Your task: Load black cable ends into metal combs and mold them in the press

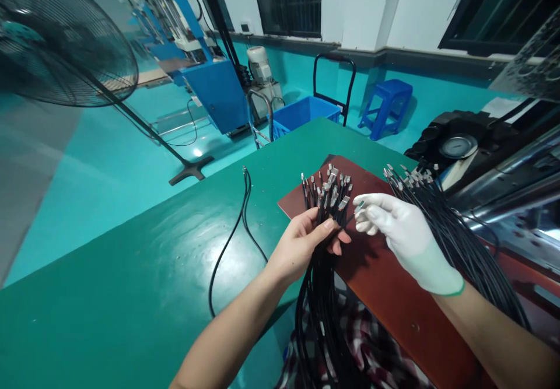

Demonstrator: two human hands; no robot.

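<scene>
My bare left hand point(301, 238) is closed round a bundle of black cables point(321, 295), just below their silvery metal end connectors point(335, 188). The cables hang down over the table edge toward my lap. My right hand point(396, 225), in a white glove with a green cuff, pinches the metal end of one cable point(359, 207) between thumb and fingers, to the right of the bundle. A second bunch of black cables point(455, 225) with similar metal ends lies to the right of my gloved hand.
One looped black cable point(240, 220) lies on the green tabletop point(131, 295) at left. A reddish-brown board point(371, 284) is under my hands. Metal machinery point(494, 179) with a round gauge stands at right. Beyond are a blue crate point(301, 115), a blue stool point(387, 106) and a fan point(65, 45).
</scene>
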